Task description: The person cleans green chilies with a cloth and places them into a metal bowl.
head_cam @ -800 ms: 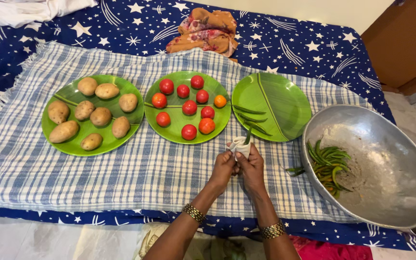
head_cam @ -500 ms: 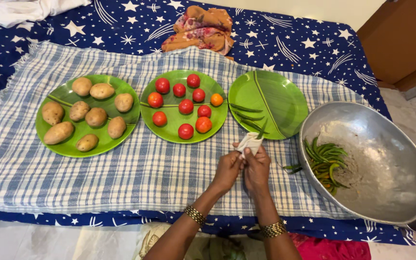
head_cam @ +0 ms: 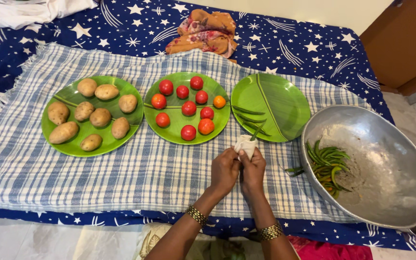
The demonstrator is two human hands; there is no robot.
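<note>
Bed: a blue star-print bedsheet (head_cam: 314, 43) covers it, with a checked cloth (head_cam: 136, 168) spread on top that carries everything.
Steel bowl: the large steel bowl (head_cam: 386, 144) sits at the right end of the cloth, with a heap of green chillies (head_cam: 327, 161) against its left wall.
Plates: three green plates in a row. The potato plate (head_cam: 63, 144) is on the left, the tomato plate (head_cam: 217, 120) in the middle, and the chilli plate (head_cam: 280, 101) just left of the bowl, with a few wiped chillies (head_cam: 249, 118) along its near-left side.
Left hand: the left hand (head_cam: 224, 169) is closed on the lower part of a small white cloth (head_cam: 244, 143).
Right hand: the right hand (head_cam: 253, 169) presses against the left, fingers clamped on the same cloth.
Chilli in hand: one green chilli (head_cam: 256, 131) sticks out of the cloth, its tip over the near rim of the chilli plate.
Step in hand: judging by the grip, this chilli is being wiped dry.
Next move calls for: probably loosening the cloth and laying the chilli beside the others without rolling them off the rim.
</note>
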